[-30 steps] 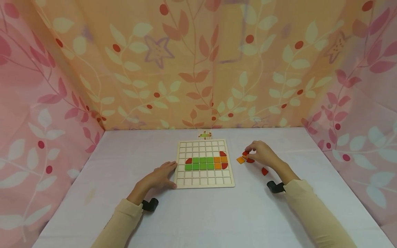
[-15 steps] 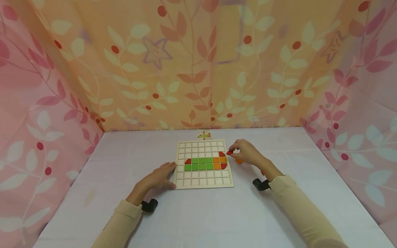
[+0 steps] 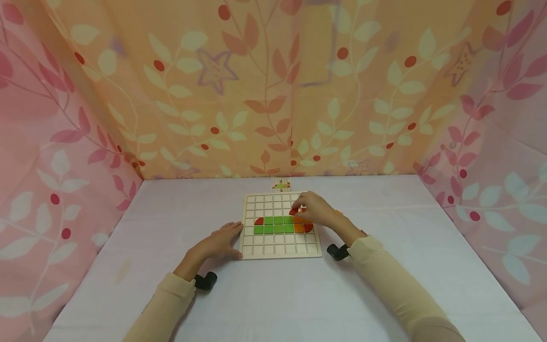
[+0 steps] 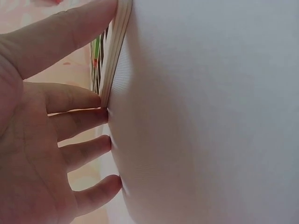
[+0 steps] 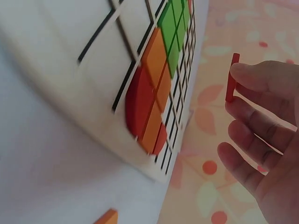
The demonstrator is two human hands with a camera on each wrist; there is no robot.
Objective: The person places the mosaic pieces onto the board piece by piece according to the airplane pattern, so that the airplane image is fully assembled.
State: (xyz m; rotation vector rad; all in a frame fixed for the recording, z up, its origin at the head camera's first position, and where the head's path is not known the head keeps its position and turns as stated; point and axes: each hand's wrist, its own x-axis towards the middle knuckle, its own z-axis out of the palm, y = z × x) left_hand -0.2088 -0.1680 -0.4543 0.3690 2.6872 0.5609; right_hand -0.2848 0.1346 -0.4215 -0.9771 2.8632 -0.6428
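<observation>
A pale wooden grid board [image 3: 278,251] lies on the white table. Green square tiles [image 3: 273,225] run in two rows across it, with a red quarter-round tile [image 3: 259,221] at their left end. Orange tiles [image 5: 156,60] and more red rounded tiles [image 5: 139,100] sit at the right end. My left hand [image 3: 220,242] rests along the board's left edge, thumb and fingertips touching it, fingers straight. My right hand [image 3: 318,210] is over the board's upper right part. Between its thumb and finger it pinches a red tile [image 5: 232,77], seen edge-on and clear of the board.
Behind the board lies a small pattern card [image 3: 281,184]. A loose orange tile [image 3: 339,212] shows past the right hand, and other loose pieces are mostly hidden by the arm. Flowered cloth [image 3: 265,118] walls the table at the back and sides.
My right hand has picked up a red tile from the loose pieces on the right and carried it left over the board. The left hand has stayed at the board's edge.
</observation>
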